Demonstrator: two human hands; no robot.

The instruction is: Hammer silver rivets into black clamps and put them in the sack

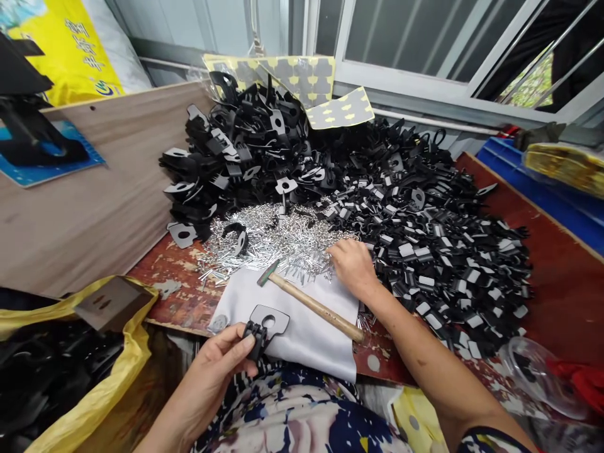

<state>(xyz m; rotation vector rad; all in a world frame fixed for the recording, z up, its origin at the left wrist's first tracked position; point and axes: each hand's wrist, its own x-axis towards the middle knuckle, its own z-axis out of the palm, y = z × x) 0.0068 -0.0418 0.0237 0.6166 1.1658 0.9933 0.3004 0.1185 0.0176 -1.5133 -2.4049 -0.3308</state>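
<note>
My left hand [226, 353] pinches a black plastic clip [270, 322] with a flat grey face and a round hole, just above a grey cloth [316, 352]. Over the right side of a heap of small metal pins [278, 242], my right hand [353, 267] has its fingertips drawn together. Whether a pin is between them I cannot make out. A hammer [314, 303] with a wooden handle lies slantwise across the cloth, its head toward the pins. One loose black piece [236, 236] rests on the pins.
Large black clip parts [250, 138] pile up behind the pins; smaller black pieces [438, 251] spread to the right. Sticker sheets [340, 110] lie on top. A wooden board [94, 201] stands left, above a yellow sack [136, 340]. At right are a clear plastic container [533, 371] and blue crate [509, 170].
</note>
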